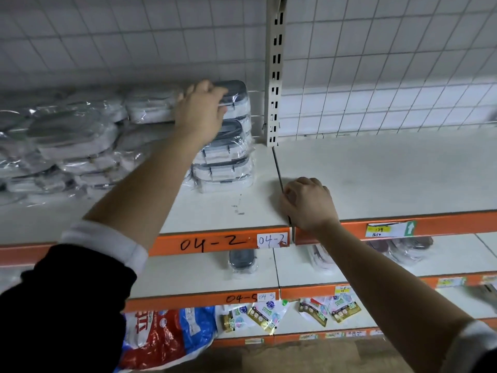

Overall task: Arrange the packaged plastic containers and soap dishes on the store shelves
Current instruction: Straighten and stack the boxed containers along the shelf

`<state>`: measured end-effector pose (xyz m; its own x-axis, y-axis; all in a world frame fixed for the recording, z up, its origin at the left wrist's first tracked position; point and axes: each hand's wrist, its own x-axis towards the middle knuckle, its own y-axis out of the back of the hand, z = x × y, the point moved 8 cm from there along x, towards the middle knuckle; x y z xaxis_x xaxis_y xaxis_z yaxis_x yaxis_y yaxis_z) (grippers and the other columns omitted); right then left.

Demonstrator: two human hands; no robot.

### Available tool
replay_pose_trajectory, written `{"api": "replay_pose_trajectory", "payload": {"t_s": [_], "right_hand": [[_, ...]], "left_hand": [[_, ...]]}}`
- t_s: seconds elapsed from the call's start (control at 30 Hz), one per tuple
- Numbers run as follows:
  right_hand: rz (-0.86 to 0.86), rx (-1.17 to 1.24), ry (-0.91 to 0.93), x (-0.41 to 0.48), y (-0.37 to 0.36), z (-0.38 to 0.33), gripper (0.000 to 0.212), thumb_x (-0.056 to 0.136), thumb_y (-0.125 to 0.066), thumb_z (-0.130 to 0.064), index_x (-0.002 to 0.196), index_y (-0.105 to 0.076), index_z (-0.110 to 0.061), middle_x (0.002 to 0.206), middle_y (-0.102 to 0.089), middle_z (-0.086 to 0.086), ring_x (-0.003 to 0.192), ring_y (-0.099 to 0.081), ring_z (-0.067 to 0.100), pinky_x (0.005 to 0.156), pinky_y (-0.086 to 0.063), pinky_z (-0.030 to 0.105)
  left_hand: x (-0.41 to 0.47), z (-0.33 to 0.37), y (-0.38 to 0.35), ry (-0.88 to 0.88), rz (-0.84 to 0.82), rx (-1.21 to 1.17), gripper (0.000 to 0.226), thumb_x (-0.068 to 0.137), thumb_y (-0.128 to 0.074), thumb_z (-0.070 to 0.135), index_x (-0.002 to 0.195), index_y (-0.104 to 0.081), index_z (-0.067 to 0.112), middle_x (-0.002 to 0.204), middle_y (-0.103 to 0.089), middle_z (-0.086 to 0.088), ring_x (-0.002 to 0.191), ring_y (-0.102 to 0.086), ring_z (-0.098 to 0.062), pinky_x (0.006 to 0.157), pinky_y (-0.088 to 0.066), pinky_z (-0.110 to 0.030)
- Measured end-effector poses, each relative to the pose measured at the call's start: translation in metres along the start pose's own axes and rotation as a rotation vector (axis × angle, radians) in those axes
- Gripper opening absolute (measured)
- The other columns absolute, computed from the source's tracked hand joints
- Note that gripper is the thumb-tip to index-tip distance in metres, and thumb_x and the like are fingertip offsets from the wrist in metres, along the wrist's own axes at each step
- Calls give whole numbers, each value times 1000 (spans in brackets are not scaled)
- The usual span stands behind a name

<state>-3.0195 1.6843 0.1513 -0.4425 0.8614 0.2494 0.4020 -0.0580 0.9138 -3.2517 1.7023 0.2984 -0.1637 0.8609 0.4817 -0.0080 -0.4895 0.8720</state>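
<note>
Orange-edged shelf: left hand has its grip curled over the top wrapped container of the stack just left of the slotted upright. Right hand rests fisted, empty, before the upright. Judged: stacking step; next, square that pack.

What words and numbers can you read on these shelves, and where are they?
"04-2": handwritten on the upper orange shelf edge.
"04-2": white sticker beside it.
"04-5": handwritten on the lower orange shelf edge.
"139", "1650": yellow price tag, faint.
Too blurred to read: small sticker by "04-5", lower price tags, sachets, red bag.
</note>
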Motion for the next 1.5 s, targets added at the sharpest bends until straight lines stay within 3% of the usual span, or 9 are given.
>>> {"api": "replay_pose_trajectory", "payload": {"t_s": [0.1,0.3,0.37,0.5,0.83,0.97,1.2,1.37,1.5], "right_hand": [[33,44,-40,0,6,2,26,89,-53,-32,88,-69,-11,93,-65,8,99,-52,32,82,-46,39],[164,72,-16,-8,19,1,25,89,-54,-24,91,-71,-6,95,-69,17,96,-56,39,81,-48,42],[152,113,-9,-9,21,0,28,89,-52,-23,97,-72,-6,102,-69,19,99,-57,40,85,-47,42],[295,227,-26,-35,37,-6,28,89,-54,-17,108,-72,-7,111,-69,15,109,-55,37,86,-45,35],[397,301,99,-148,16,-43,17,88,-56,-6,98,-69,-1,97,-65,17,95,-56,38,78,-41,34],[319,293,81,-174,-37,-38,16,86,-58,-5,97,-68,1,98,-63,19,99,-56,37,82,-44,38],[-9,281,18,-174,-170,-24,28,88,-67,-13,114,-70,-4,116,-63,15,112,-53,37,93,-44,37],[-31,330,7,-143,-229,-23,25,89,-65,-16,112,-71,-7,113,-67,12,110,-55,34,92,-47,36],[-185,185,49,-113,-279,-27,44,92,-62,-35,133,-59,-18,143,-49,7,132,-39,34,103,-42,41]], "left_hand": [[-53,17,8,-11,132,-96,39,96,-49,32,132,-56,18,127,-54,-10,117,-50,-31,97,-34,-40],[-170,43,6,-118,187,-183,35,93,-55,26,122,-64,10,118,-61,-13,108,-57,-34,93,-43,-44],[-204,43,4,-124,168,-183,34,92,-55,24,122,-65,8,119,-61,-14,109,-58,-33,92,-42,-43],[-260,31,3,-86,130,-221,32,92,-56,23,118,-67,8,115,-63,-12,105,-60,-31,90,-41,-41],[-359,10,-33,-51,-50,-216,37,93,-46,30,114,-67,10,112,-64,-7,100,-61,-29,85,-40,-40],[-387,-3,-74,-1,-144,-203,34,92,-49,29,115,-66,11,112,-64,-6,100,-60,-29,86,-39,-40],[-421,-24,-168,105,-337,-198,41,91,-48,29,124,-63,10,123,-63,-9,112,-58,-31,95,-38,-39],[-426,-40,-216,190,-344,-224,44,91,-45,31,128,-60,13,129,-59,-7,121,-51,-27,99,-34,-36],[-423,-45,-246,229,-358,-242,45,93,-43,31,132,-58,14,133,-57,-7,125,-49,-27,102,-32,-36]]}}
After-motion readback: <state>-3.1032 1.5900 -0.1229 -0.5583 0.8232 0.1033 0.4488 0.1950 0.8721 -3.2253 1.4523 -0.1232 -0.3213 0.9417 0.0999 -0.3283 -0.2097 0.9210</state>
